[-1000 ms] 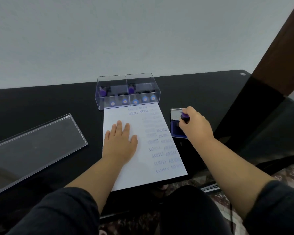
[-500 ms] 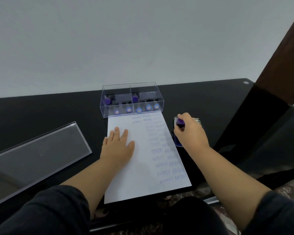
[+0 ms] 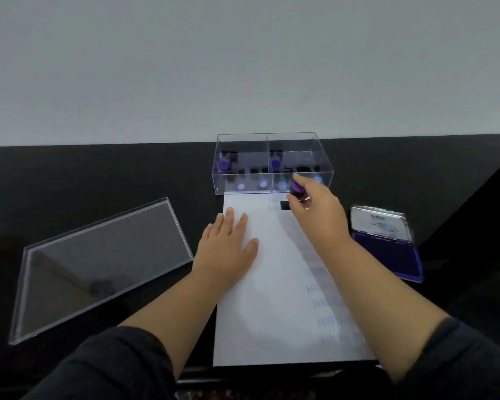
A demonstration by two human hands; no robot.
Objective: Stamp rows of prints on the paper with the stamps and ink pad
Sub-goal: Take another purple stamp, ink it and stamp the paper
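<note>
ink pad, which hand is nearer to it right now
Right. The right hand, holding a stamp over the top of the paper, is just left of the ink pad. The left hand lies flat on the paper's left side, farther away.

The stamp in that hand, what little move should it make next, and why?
Probably press straight down. The right hand holds the stamp with its black base at the top of the paper, beside the prints there, and the left hand lies flat on the sheet.
</note>
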